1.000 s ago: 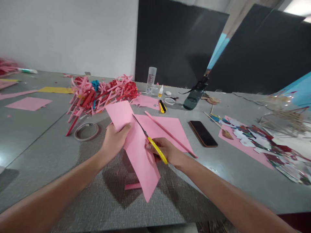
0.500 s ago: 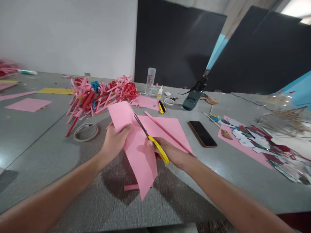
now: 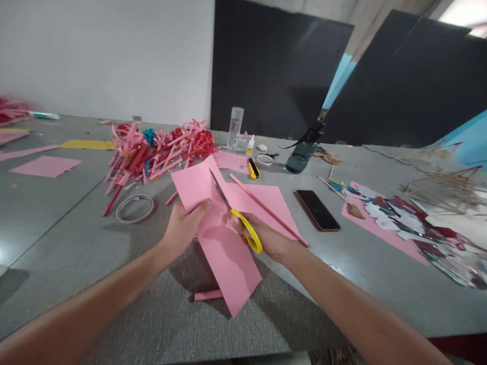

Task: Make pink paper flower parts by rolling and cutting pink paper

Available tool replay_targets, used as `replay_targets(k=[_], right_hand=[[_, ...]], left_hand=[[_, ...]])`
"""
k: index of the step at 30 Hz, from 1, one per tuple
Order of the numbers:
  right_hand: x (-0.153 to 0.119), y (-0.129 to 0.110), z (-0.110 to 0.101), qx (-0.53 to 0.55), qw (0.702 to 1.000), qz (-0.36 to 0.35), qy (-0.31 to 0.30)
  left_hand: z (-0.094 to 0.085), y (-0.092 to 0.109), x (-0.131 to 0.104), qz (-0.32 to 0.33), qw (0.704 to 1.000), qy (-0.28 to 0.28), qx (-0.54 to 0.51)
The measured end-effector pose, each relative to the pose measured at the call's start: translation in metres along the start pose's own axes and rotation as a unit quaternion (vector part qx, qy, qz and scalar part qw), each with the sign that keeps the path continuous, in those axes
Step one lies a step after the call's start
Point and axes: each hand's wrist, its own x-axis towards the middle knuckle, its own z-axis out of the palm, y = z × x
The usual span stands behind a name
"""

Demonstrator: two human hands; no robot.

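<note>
My left hand (image 3: 187, 223) pinches a sheet of pink paper (image 3: 230, 268), thumb on top, holding it above the table. The sheet's upper part tilts up at the left, while its lower end hangs toward me. In my right hand (image 3: 258, 235) are yellow-handled scissors (image 3: 247, 230), their dark blades pointing up and left across the sheet. How far apart the blades are is hard to make out. Behind the hands a larger pink sheet (image 3: 272, 203) lies flat, with a thin pink strip (image 3: 262, 205) across it. A short pink strip (image 3: 207, 295) lies beneath the held sheet.
A heap of pink and red paper strips (image 3: 163, 147) lies at the back left, near a roll of tape (image 3: 134, 209). A yellow cutter (image 3: 253, 168), glue bottle (image 3: 250, 144), clear cylinder (image 3: 235, 128) and dark bottle (image 3: 302, 152) are behind. A phone (image 3: 317, 210) rests at right.
The held sheet has turned, its lower end swinging right and its upper part opening flatter. The scissors have shifted slightly left. My left hand keeps its grip.
</note>
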Motion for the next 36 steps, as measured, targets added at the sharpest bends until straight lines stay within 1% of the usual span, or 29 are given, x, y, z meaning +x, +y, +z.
replay_targets(k=[5,7,9,12,14,16,19,22,25,27,29,33,36], right_hand=[[0.001,-0.001,0.001,-0.019,0.999,-0.001,0.028],[0.001,-0.003,0.003,-0.014,1.000,-0.009,0.027],[0.001,-0.006,0.004,-0.005,1.000,-0.022,0.015],[0.002,-0.008,0.007,-0.010,1.000,-0.024,0.012],[0.004,-0.008,0.008,-0.029,0.999,-0.011,0.026],[0.006,-0.008,0.009,-0.046,0.998,-0.002,0.037],[0.010,-0.010,0.012,-0.067,0.997,-0.006,0.041],[0.015,-0.014,0.015,-0.055,0.998,-0.014,0.028],[0.018,-0.015,0.017,-0.001,1.000,-0.021,0.018],[0.019,-0.013,0.018,0.025,0.999,-0.019,0.017],[0.020,-0.010,0.019,0.026,0.999,-0.025,0.010],[0.024,-0.002,0.020,0.030,0.997,-0.072,-0.018],[0.029,0.005,0.021,0.042,0.997,-0.061,0.003]], left_hand=[[-0.001,-0.002,0.002,0.006,1.000,-0.014,0.013],[-0.003,-0.002,0.003,-0.006,1.000,-0.023,0.020],[-0.005,0.000,0.004,-0.025,0.999,-0.029,0.005],[-0.008,0.006,0.010,-0.027,0.998,-0.001,-0.057],[-0.009,0.011,0.016,-0.012,0.995,0.031,-0.092],[-0.011,0.013,0.023,0.006,0.993,0.055,-0.102],[-0.013,0.012,0.029,0.035,0.993,0.088,-0.065],[-0.016,0.007,0.031,0.040,0.992,0.116,-0.013],[-0.019,0.003,0.032,0.044,0.992,0.120,0.014],[-0.020,0.003,0.032,0.058,0.990,0.118,0.042],[-0.021,0.005,0.031,0.073,0.987,0.121,0.082],[-0.021,0.008,0.030,0.086,0.977,0.143,0.131],[-0.020,0.010,0.029,0.095,0.973,0.152,0.147]])
